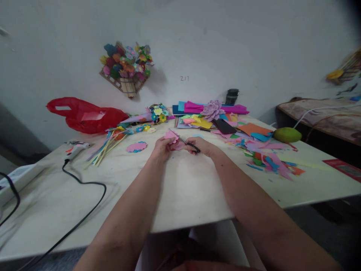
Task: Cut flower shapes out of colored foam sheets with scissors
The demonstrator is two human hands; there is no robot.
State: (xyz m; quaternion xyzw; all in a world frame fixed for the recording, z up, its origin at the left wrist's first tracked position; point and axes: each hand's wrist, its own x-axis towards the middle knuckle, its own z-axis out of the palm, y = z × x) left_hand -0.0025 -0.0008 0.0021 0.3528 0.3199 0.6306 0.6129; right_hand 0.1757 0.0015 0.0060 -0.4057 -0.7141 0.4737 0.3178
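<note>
Near the middle of the white table, my left hand [163, 149] is closed on a pink paper piece [171, 136] with a scalloped edge. My right hand [200, 146] grips the black handles of a pair of scissors [194, 146], whose blades point up and left against the pink paper. More pink paper shows between the two hands, partly hidden by the fingers. Left of my left hand, scalloped pink and blue paper rounds [137, 146] lie on the table.
A glue gun [76, 149] with a black cord lies left, near a red plastic bag [87, 116] and thin paper strips [108, 148]. Coloured scraps [270, 158], a dark phone [223, 126] and a green fruit [287, 134] are at the right. Paper sheets [188, 108] lie at the back.
</note>
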